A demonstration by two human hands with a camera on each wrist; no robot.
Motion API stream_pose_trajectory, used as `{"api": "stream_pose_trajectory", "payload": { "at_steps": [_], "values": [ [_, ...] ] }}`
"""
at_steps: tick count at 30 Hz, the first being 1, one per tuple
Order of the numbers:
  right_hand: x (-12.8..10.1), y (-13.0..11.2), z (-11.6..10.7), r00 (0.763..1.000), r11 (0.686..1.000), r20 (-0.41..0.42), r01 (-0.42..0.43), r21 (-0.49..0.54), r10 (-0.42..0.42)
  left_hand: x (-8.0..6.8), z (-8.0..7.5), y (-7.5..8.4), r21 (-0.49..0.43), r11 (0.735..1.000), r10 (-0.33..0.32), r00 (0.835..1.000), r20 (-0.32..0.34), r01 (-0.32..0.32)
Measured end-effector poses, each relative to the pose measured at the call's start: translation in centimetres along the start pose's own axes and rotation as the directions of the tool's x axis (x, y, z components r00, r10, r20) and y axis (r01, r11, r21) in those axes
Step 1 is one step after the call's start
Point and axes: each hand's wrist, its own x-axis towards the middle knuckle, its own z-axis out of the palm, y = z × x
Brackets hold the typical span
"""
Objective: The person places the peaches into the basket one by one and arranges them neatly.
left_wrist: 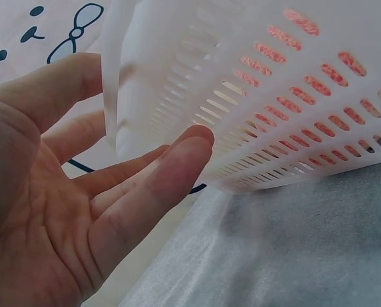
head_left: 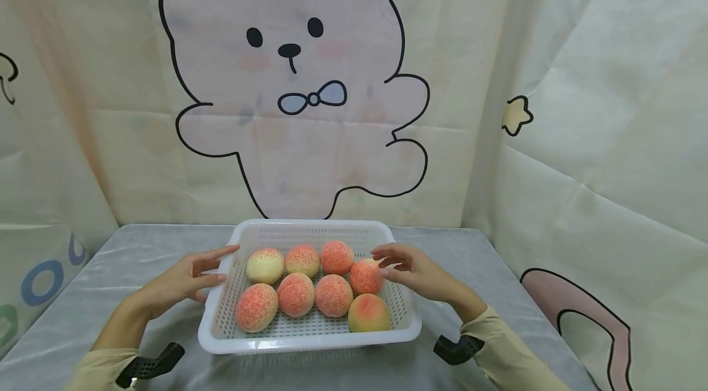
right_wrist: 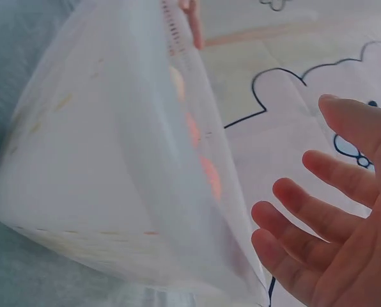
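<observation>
A white plastic basket point(head_left: 310, 342) with slotted walls stands on the table, holding several peaches point(head_left: 295, 294) in two rough rows. Most are speckled red; one at the back left is pale yellow, and the front right one is smooth orange-yellow. At the basket's left side is my left hand point(head_left: 179, 280), its fingertips right at the rim and outer wall in the left wrist view. My right hand point(head_left: 417, 271) hovers over the right rim with loosely bent, spread fingers, overlapping the rightmost red peach point(head_left: 366, 276) in the head view. Nothing is in its grasp in the right wrist view.
A grey cloth point(head_left: 166, 243) covers the table. Behind it hangs a pale curtain point(head_left: 453, 40) with a cartoon bear, and more printed curtain closes off both sides. Each wrist wears a black camera mount point(head_left: 458, 349).
</observation>
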Motion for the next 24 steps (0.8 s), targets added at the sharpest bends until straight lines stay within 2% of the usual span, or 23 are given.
{"api": "stream_pose_trajectory", "payload": {
  "at_steps": [11,17,24],
  "values": [
    [-0.5,1.4,-0.8,0.994,0.995,-0.111,0.022,0.100,-0.011,0.1,0.0,-0.2,-0.008,1.000,-0.009,1.000,-0.001,0.009],
    [-0.7,2.1,-1.1,0.988,0.994,-0.155,0.005,0.108,0.011,0.1,0.0,-0.3,-0.009,1.000,-0.005,1.000,0.009,0.005],
    [-0.9,2.7,-1.9,0.977,0.992,-0.213,0.024,0.122,0.003,0.1,0.0,0.0,-0.008,1.000,-0.014,1.000,0.005,0.014]
  ]
}}
